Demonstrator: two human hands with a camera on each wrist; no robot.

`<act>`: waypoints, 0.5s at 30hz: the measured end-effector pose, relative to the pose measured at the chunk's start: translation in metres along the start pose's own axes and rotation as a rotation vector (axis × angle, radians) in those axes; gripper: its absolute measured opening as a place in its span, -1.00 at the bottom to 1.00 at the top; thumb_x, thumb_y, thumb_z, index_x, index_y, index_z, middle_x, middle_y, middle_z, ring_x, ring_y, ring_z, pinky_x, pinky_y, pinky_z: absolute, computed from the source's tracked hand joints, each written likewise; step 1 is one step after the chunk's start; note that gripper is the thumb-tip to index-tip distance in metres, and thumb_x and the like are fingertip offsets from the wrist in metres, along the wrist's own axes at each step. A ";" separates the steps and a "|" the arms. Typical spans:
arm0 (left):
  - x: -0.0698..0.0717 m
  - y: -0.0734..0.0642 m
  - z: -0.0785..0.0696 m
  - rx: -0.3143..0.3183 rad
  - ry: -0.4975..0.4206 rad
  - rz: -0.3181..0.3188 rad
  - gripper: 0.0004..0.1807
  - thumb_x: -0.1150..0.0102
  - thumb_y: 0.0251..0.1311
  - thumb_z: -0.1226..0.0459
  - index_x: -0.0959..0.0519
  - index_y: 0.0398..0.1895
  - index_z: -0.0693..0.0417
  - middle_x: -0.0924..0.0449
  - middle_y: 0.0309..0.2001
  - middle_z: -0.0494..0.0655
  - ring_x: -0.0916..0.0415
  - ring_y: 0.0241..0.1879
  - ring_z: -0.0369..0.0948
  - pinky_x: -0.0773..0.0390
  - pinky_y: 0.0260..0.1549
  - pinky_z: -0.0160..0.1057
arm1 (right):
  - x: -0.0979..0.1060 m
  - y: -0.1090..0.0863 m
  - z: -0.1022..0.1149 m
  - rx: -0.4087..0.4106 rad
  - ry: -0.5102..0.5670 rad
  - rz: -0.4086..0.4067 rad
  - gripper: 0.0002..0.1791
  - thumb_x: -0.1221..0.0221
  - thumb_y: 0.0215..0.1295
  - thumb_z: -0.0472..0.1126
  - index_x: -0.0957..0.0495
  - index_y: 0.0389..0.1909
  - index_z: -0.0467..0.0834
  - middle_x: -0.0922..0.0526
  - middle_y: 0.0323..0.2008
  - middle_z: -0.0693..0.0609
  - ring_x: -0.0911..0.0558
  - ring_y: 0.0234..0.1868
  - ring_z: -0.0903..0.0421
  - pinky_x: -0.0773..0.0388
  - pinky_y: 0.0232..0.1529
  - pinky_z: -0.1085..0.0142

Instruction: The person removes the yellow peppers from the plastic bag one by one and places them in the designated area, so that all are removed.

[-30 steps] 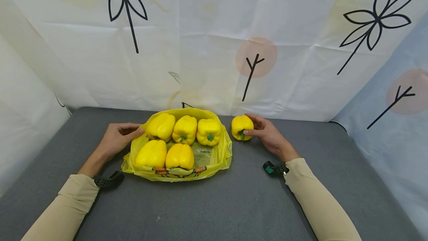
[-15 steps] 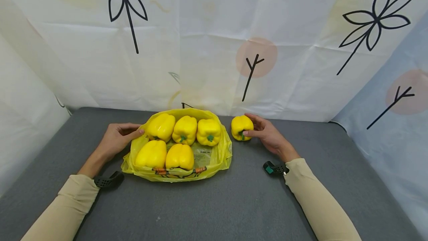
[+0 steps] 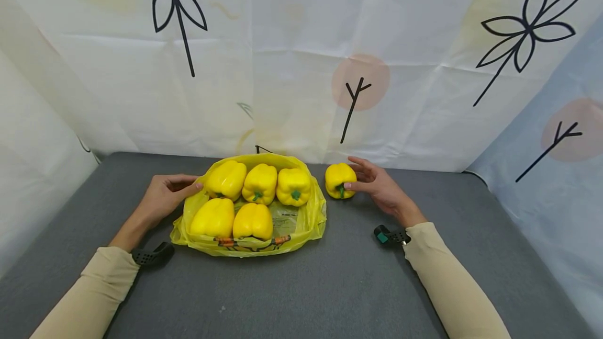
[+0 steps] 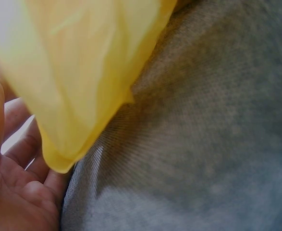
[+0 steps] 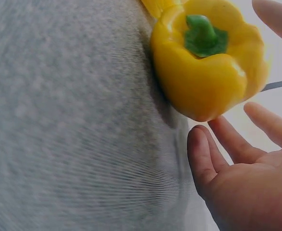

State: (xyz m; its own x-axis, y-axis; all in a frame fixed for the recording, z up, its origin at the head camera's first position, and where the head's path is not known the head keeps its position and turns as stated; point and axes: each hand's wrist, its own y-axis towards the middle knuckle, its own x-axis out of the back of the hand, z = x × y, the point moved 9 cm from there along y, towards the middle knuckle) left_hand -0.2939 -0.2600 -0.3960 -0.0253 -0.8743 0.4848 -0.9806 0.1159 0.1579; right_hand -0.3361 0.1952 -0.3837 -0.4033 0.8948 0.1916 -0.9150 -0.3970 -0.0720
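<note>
A yellow plastic bag (image 3: 317,218) lies spread wide, with several yellow bell peppers (image 3: 260,179) inside it in two rows. At its left side my left hand (image 3: 162,198) pinches the bag's rim between thumb and fingers. In the left wrist view a fold of the bag (image 4: 78,96) hangs over that palm. One more yellow bell pepper (image 3: 339,178) rests on the table just right of the bag, its green stem (image 5: 202,33) turned toward me. Around its right side my right hand (image 3: 383,192) stands with fingers spread and relaxed, fingertips close to the pepper.
The dark grey table (image 3: 292,297) reaches back to a white cloth backdrop (image 3: 297,67) with printed leaves and branches. Dark straps (image 3: 153,254) sit at both wrists. The lone pepper stands near the table's far edge.
My right hand's fingers have loosened and spread away from the lone pepper, and the hand has shifted slightly right. The left hand and bag stay where they were.
</note>
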 end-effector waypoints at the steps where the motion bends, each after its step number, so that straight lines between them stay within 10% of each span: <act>1: 0.000 0.000 0.000 -0.001 0.000 -0.001 -0.53 -0.25 0.42 0.10 -0.63 0.17 0.32 -0.65 0.06 0.25 -0.57 -0.14 -0.50 -0.60 -0.18 -0.46 | 0.000 0.000 0.002 0.003 -0.007 0.001 -0.08 -0.30 0.37 -0.30 0.00 0.63 -0.14 -0.12 0.54 -0.22 -0.16 0.51 -0.23 -0.11 0.44 -0.19; 15: -0.001 -0.001 0.000 -0.001 0.004 0.005 -0.53 -0.24 0.43 0.10 -0.63 0.18 0.31 -0.65 0.06 0.25 -0.57 -0.13 -0.50 -0.60 -0.18 -0.45 | 0.010 -0.010 0.022 0.060 -0.098 -0.020 -0.05 -0.34 0.35 -0.24 -0.01 0.63 -0.13 -0.12 0.53 -0.26 -0.17 0.49 -0.27 -0.18 0.39 -0.25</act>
State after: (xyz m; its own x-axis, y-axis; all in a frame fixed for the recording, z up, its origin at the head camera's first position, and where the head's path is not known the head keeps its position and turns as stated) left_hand -0.2933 -0.2594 -0.3961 -0.0297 -0.8719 0.4888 -0.9803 0.1210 0.1561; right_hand -0.3307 0.2037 -0.3592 -0.3790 0.8795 0.2878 -0.9194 -0.3931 -0.0095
